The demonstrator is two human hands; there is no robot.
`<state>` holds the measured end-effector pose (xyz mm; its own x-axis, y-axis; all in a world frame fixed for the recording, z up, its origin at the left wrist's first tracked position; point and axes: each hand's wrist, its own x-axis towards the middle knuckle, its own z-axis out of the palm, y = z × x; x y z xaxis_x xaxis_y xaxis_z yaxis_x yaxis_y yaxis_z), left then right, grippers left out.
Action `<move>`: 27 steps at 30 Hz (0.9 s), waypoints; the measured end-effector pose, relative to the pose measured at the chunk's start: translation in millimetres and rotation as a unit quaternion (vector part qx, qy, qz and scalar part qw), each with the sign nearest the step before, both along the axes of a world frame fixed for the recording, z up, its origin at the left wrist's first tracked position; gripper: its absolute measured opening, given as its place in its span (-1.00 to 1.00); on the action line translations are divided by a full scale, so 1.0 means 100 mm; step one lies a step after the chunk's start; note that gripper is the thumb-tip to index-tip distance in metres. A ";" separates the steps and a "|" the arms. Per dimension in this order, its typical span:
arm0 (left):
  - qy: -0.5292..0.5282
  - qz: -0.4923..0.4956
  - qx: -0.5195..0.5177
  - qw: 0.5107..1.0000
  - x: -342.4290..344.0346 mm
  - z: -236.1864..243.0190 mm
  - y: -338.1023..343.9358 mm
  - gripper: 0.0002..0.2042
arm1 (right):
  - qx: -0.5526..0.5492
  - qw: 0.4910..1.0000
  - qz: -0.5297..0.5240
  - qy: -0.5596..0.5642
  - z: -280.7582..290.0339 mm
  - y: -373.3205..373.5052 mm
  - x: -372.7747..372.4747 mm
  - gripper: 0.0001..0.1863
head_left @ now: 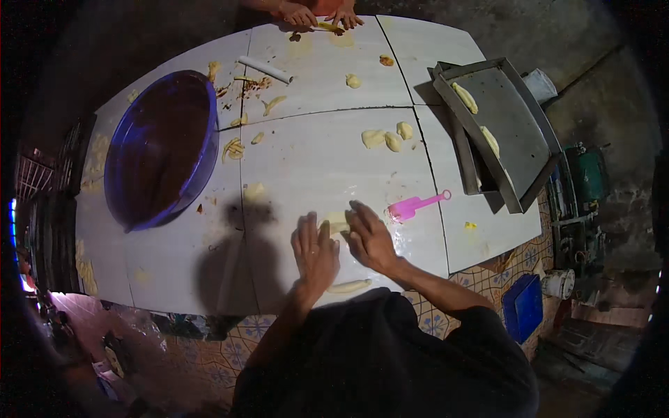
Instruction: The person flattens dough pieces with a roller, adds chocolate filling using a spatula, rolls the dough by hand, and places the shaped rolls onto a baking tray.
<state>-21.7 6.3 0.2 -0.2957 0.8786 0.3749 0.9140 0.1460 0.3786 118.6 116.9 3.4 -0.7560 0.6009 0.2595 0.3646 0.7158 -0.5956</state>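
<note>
A flat piece of pale yellow dough (pixel 336 221), partly rolled at its near side, lies on the white tabletop between my two hands. My left hand (pixel 318 254) rests at its left end with fingers stretched out. At the right end is my right hand (pixel 372 240), its fingers extended and apart, the fingertips touching the dough. Parts of the dough are hidden under the fingers. A finished-looking long dough roll (pixel 350 286) lies close to me at the table edge. To the right of my right hand is a pink plastic scoop (pixel 418 203) with brown filling at its blade.
A big purple basin (pixel 213 132) of brown filling stands left. Stacked metal trays (pixel 523 132) with dough rolls (pixel 465 98) stand right. Dough lumps (pixel 393 142), scraps and a white rolling pin (pixel 265 70) lie farther off. Across the table, another person's hands (pixel 300 14) work dough.
</note>
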 end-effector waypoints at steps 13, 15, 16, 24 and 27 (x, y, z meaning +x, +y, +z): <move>-0.185 -0.110 -0.016 0.976 -0.53 0.13 0.39 -0.32 | -0.015 0.997 0.042 0.057 0.13 0.48 -0.17 -0.51; -0.169 -0.123 0.002 0.978 -0.52 0.00 0.31 -0.39 | -0.049 0.991 0.109 0.058 -0.16 0.39 -0.18 -0.49; -0.210 -0.106 0.014 0.972 -0.52 -0.04 0.29 -0.42 | -0.043 0.991 0.081 0.095 -0.12 0.32 -0.27 -0.59; -0.413 -0.113 -0.145 0.892 -0.06 0.10 -0.64 -0.60 | -0.264 0.946 0.188 0.011 0.26 -0.14 0.46 -0.64; -0.380 -0.118 -0.171 0.901 0.17 0.33 -0.94 -0.58 | -0.280 0.934 0.213 -0.060 0.22 -0.50 0.78 -0.50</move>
